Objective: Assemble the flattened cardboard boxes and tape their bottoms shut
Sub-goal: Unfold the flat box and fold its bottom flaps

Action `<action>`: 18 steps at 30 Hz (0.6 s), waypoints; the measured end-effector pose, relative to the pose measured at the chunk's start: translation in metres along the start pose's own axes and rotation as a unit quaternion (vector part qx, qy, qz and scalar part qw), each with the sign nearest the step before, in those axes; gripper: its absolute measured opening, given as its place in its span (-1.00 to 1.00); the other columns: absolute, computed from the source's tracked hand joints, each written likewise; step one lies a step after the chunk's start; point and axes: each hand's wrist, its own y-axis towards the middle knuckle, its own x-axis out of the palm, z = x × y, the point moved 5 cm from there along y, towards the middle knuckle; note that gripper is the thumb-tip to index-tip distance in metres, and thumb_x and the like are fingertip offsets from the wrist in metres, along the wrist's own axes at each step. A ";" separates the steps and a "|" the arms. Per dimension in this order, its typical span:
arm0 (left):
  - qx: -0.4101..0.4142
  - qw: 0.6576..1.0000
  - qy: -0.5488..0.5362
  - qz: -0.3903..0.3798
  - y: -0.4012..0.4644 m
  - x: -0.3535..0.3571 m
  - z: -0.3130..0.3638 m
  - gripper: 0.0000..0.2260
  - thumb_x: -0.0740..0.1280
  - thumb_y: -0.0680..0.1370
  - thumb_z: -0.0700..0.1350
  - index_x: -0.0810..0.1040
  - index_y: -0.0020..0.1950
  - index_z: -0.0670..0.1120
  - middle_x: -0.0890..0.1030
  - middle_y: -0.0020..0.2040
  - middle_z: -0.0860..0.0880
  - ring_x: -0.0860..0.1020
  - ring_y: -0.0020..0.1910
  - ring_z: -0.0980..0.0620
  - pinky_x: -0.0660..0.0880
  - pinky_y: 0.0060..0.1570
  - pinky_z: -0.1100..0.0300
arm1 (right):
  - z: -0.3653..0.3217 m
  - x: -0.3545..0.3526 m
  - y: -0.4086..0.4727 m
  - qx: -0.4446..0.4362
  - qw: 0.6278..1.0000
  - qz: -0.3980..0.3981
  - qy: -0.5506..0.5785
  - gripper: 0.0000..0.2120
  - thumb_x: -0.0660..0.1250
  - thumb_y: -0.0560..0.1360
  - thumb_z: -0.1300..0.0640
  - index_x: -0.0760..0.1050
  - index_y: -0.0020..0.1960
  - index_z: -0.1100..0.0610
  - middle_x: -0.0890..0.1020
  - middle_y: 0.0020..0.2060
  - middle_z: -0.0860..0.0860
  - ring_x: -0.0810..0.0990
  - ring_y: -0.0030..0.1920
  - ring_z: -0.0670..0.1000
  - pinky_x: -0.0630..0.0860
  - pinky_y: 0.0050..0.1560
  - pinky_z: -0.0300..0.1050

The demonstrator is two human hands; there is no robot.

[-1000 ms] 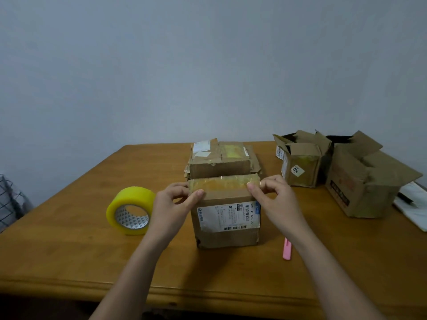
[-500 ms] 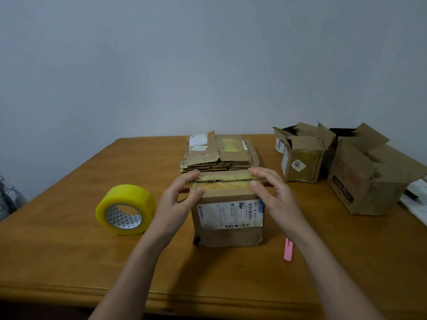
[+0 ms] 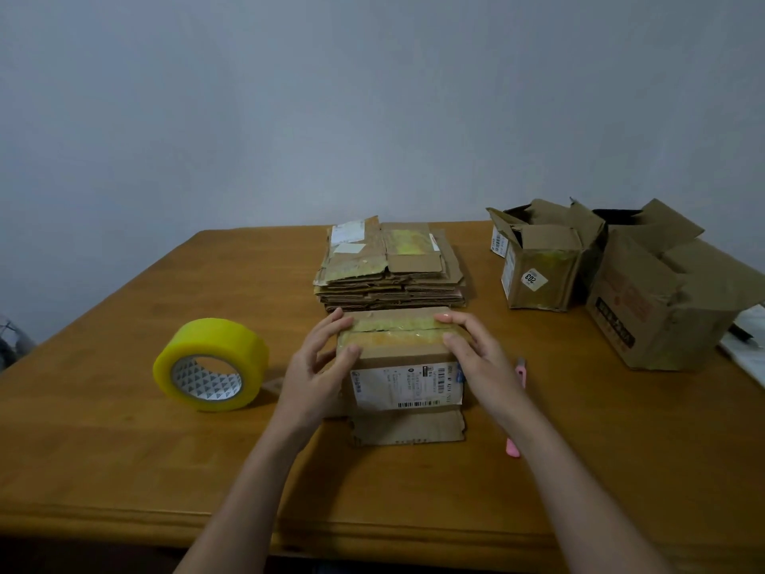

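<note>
Both forearms reach in over the near edge of the bench (image 3: 124, 482). The left hand (image 3: 316, 366) and the right hand (image 3: 476, 358) flank the small cardboard box (image 3: 407, 387), which stands on the bench directly between them, shipping label toward the viewer.

Hand state: both hands are spread, fingers nearly straight. Fingertips lie flat on the folded top flaps at the left and right ends; thumbs rest on the near upper edge. Neither hand is wrapped round anything.

Change: one second ago the fingers were curled, pinching the flap edges. They have since straightened and slid outward and rearward over the flaps. The flaps now lie level and meet along a seam covered in old yellowish tape. Judgement: the flap closure is complete and is being held down; fresh tape has not yet been applied.

Left of the left hand, near it, a yellow tape roll (image 3: 211, 364) stands on edge. Just beside the right hand, a pink utility knife (image 3: 515, 443) lies on the bench. Both are within reach for the sealing step.

Just beyond the fingertips sits the stack of flattened boxes (image 3: 393, 269), still to be assembled. Farther right, beyond the right hand, stand two assembled boxes, a smaller one (image 3: 542, 267) and a larger one (image 3: 662, 300), flaps open.
</note>
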 end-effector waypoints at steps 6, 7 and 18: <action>0.017 0.999 -0.027 -0.002 -0.004 -0.007 0.003 -0.69 0.35 0.47 -0.01 0.60 0.21 0.06 0.42 0.40 0.23 0.51 0.15 0.38 0.60 -0.08 0.23 | -0.003 -0.003 -0.002 -0.018 0.999 0.015 -0.037 -0.87 0.29 0.56 -0.01 0.52 0.09 -0.17 0.49 0.12 -0.28 0.54 0.08 -0.16 0.61 -0.08 -0.17; 0.020 0.999 -0.031 -0.005 -0.005 -0.007 0.003 -0.69 0.35 0.48 -0.02 0.60 0.22 0.04 0.43 0.40 0.23 0.50 0.16 0.39 0.59 -0.07 0.23 | -0.002 -0.003 -0.003 -0.021 0.999 0.021 -0.041 -0.88 0.29 0.55 -0.03 0.52 0.07 -0.19 0.49 0.13 -0.29 0.53 0.10 -0.17 0.61 -0.04 -0.16; 0.033 0.999 0.024 -0.004 0.001 -0.009 0.000 -0.80 0.30 0.58 -0.18 0.61 0.14 0.04 0.43 0.36 0.21 0.41 0.28 0.34 0.59 0.04 0.18 | -0.003 0.003 -0.006 -0.085 0.986 0.082 -0.118 -0.87 0.19 0.63 0.05 0.51 0.08 -0.04 0.59 -0.12 -0.15 0.55 -0.15 -0.26 0.48 -0.32 -0.24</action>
